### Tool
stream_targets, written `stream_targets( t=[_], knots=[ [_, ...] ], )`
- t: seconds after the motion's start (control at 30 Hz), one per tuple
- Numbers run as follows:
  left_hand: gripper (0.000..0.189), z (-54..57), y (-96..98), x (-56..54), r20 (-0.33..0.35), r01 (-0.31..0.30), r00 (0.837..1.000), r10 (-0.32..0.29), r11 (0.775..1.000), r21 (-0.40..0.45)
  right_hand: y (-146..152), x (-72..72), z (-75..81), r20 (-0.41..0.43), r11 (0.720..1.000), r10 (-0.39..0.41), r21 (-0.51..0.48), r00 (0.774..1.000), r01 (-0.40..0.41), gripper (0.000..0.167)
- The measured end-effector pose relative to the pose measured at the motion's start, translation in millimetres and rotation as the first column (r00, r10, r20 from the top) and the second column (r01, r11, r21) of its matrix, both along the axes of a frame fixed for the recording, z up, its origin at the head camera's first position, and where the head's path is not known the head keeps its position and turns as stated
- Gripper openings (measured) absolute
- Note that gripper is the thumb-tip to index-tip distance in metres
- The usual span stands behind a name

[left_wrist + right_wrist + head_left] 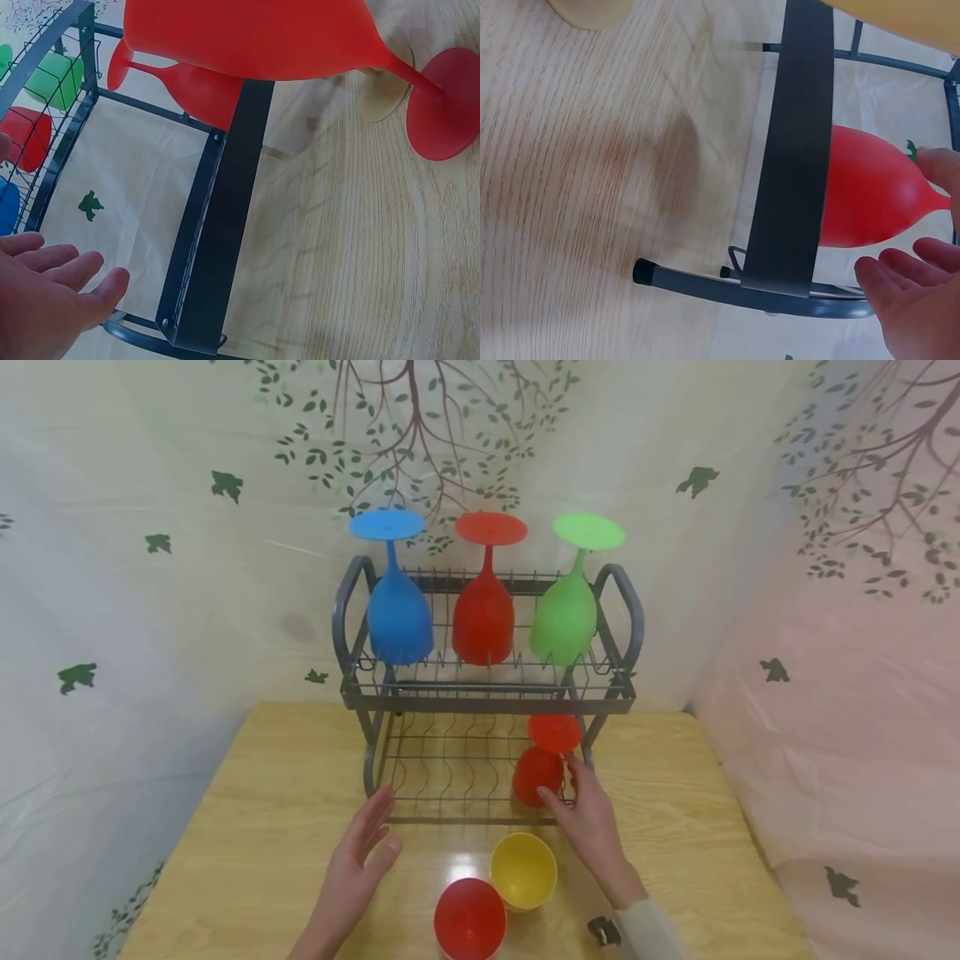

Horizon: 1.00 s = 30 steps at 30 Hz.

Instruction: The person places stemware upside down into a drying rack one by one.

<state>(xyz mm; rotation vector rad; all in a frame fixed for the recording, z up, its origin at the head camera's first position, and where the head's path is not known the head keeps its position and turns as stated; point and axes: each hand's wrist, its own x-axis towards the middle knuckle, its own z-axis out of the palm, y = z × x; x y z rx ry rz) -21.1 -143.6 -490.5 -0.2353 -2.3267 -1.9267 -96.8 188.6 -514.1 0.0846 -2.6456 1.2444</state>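
An upside-down red goblet [537, 777] stands at the right end of the lower tier of a dark wire dish rack [487, 703]. My right hand [592, 818] is around its right side, thumb near the bowl. In the right wrist view, the fingers [907, 274] are spread and apart from the red bowl [870, 187]. My left hand [352, 868] hovers before the rack's front left, fingers extended, holding nothing. Upright in front of the rack are another red goblet [470, 920] and a yellow goblet [523, 870], side by side.
Inverted on the upper tier are a blue goblet [400, 618], a third red goblet [483, 618] and a green goblet [564, 618]. The rack stands on a wooden table [270, 827] against a leaf-patterned cloth [187, 610]. Dark handles [348, 610] rise at both rack ends.
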Motion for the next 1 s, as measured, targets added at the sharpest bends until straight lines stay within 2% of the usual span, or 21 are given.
stream_targets(
  t=[0.23, 0.4, 0.5, 0.6, 0.8, 1.0],
  knots=[
    [0.063, -0.3, 1.2, 0.0, 0.025, 0.011, 1.0, -0.011, 1.0, -0.013, 6.2, 15.8, 4.0, -0.063, 0.999, -0.04, 0.008, 0.997, 0.041, 0.066],
    [0.063, 1.3, 3.4, 1.8, 0.004, 0.028, 1.0, -0.028, 1.0, -0.005, 6.8, 26.9, 7.5, -0.144, 0.997, -0.063, -0.042, 0.988, 0.058, 0.058],
    [0.065, 1.5, 5.3, 2.9, -0.026, 0.041, 0.999, -0.042, 0.998, -0.037, 8.1, 32.1, 8.9, -0.17, 0.994, -0.083, -0.086, 0.982, 0.069, 0.054],
    [0.068, 2.0, 8.0, 4.6, -0.046, 0.047, 0.998, -0.053, 0.992, -0.117, 10.0, 36.0, 10.6, -0.192, 0.99, -0.1, -0.113, 0.976, 0.079, 0.051],
    [0.074, 4.8, 14.2, 10.1, -0.031, 0.093, 0.994, -0.105, 0.959, -0.268, 11.9, 42.9, 16.5, -0.208, 0.985, -0.109, -0.153, 0.972, 0.078, 0.048],
    [0.084, 9.8, 20.0, 16.0, -0.01, 0.204, 0.974, -0.228, 0.888, -0.413, 11.8, 48.6, 22.4, -0.18, 0.984, -0.098, -0.162, 0.979, 0.069, 0.047]
  ],
)
